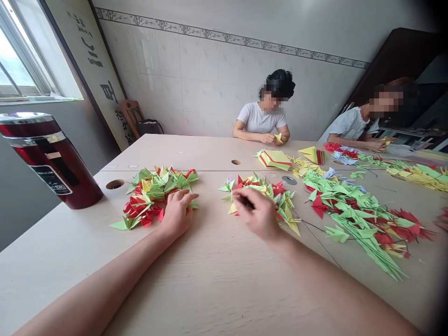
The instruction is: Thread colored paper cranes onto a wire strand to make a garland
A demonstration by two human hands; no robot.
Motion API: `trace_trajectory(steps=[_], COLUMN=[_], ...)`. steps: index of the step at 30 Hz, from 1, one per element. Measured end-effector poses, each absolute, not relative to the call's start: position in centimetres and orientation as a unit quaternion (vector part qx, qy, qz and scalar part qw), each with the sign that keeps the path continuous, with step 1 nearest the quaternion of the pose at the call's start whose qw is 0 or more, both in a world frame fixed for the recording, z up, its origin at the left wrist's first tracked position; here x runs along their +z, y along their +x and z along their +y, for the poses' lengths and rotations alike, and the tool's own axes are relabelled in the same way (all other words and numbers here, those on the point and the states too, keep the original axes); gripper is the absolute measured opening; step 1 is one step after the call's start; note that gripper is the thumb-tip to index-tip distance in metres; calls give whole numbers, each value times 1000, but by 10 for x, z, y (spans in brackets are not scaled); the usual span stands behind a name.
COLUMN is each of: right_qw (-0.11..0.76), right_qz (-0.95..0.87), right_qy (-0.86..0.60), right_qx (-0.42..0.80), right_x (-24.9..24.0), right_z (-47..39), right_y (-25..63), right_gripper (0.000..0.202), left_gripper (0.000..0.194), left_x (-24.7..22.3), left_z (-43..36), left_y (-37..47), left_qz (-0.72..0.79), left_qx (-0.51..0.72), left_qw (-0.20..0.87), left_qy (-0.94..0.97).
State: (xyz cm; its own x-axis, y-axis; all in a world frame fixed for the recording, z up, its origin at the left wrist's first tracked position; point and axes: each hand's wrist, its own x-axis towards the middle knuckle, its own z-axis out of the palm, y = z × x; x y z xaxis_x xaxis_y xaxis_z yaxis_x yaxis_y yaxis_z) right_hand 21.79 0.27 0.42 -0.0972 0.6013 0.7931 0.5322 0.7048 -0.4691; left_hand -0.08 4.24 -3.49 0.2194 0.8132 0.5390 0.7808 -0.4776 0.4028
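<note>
A loose pile of folded paper cranes (150, 189) in green, red and yellow lies on the table ahead of my left hand (178, 212). That hand rests against the pile's right edge, its fingers stretched out over a green crane. Further right, my right hand (258, 212) is closed, thumb and fingers curled together in front of a second crane pile (285, 205). Something dark shows inside the curl, but I cannot make out what it is. A dark thread (313, 226) runs from the second pile toward long strings of green and red cranes (353, 210).
A dark red vacuum flask (63, 163) stands at the left. Across the pale table (196, 289), a person (262, 116) folds yellow paper, and another person (357, 126) works at the right. Stacked coloured paper (275, 159) lies between. The tabletop has a cable hole (115, 185).
</note>
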Motion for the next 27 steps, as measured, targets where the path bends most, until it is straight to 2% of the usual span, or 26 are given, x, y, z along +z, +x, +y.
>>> trace_trajectory(steps=[2, 5, 8, 10, 12, 18, 27], right_qw=[487, 443, 462, 480, 486, 459, 454], right_qz=[-788, -810, -768, -731, -705, -702, -689], right_qy=[-368, -362, -400, -422, -431, -418, -415], right_qx=[75, 129, 192, 240, 285, 348, 383], right_x=[-14, -37, -42, -39, -35, -33, -33], right_z=[-3, -3, -1, -1, -3, -8, -8], right_y=[205, 201, 204, 204, 203, 197, 196], right_gripper=[17, 18, 15, 15, 19, 24, 24], left_gripper=[33, 25, 17, 20, 26, 35, 34], left_x=[-36, -33, -28, -26, -26, -29, -25], left_z=[45, 44, 37, 30, 23, 12, 6], left_y=[-2, -2, 5, 13, 21, 32, 30], left_qz=[514, 520, 497, 464, 436, 391, 381], left_qx=[345, 367, 441, 480, 501, 495, 485], left_qw=[46, 102, 239, 349, 412, 439, 367], left_qy=[784, 765, 709, 658, 624, 639, 697])
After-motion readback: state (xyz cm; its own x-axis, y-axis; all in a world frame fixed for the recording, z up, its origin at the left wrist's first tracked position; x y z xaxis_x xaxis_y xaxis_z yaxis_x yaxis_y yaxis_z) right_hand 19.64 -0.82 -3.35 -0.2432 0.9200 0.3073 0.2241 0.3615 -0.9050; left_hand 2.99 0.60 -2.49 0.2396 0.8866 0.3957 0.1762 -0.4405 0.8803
